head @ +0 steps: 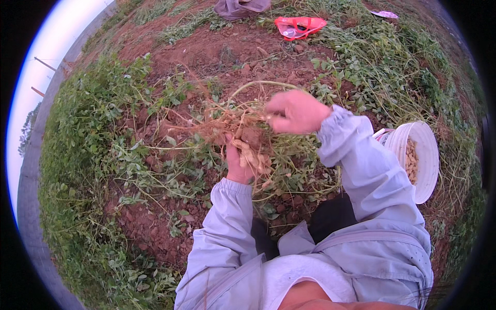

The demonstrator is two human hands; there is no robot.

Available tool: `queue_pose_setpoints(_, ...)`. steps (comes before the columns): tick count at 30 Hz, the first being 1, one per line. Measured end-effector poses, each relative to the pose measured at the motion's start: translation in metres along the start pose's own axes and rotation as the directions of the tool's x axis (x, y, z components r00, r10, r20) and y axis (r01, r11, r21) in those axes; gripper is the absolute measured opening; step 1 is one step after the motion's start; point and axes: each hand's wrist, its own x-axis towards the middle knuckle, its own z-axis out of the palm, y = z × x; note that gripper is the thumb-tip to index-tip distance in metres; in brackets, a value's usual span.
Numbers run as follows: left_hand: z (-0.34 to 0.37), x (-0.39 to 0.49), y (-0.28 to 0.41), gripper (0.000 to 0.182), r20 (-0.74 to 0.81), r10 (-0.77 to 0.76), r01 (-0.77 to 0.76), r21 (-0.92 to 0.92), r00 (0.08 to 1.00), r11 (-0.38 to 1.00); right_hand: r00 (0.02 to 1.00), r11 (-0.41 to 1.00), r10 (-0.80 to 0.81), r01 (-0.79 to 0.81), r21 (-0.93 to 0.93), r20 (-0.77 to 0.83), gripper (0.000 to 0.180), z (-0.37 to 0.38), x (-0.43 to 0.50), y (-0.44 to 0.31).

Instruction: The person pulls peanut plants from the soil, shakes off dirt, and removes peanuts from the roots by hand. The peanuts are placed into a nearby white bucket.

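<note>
My left hand (238, 164) is closed around the base of an uprooted peanut plant, with its tangled roots (221, 124) spreading above and to the left. Pale peanut pods (250, 155) and clumps of soil hang at its fingers. At the upper right edge of the root tangle is my right hand (296, 112), slightly blurred, its fingers curled near the roots; whether they pinch a pod or a root is not clear. To the right, a white plastic bucket (426, 162) leans with its mouth facing right, holding many peanut pods (411, 161).
Peanut vines (399, 73) lie over reddish soil (186, 58). A red-handled bag (300, 28) with a bottle inside rests beyond my hands, beside a dark cloth (241, 8). Leafy plants (77, 128) stand at left, beside a paved strip (29, 201).
</note>
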Motion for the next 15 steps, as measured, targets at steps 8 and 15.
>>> queue_pose_setpoints(8, 0.023, 0.012, -0.011, 0.061, -0.263, 0.276, -0.239, 0.166, 0.924, 0.957, 0.982, 0.983, -0.144, 0.127, 0.130, 0.125, 0.016, 0.009, -0.044, -0.046)
queue_pose_setpoints(15, 0.014, 0.019, -0.037, 0.062, -0.313, 0.341, -0.269, 0.252, 0.886, 0.930, 0.962, 0.972, -0.234, 0.234, 0.022, 0.139, 0.014, 0.035, -0.068, -0.055)
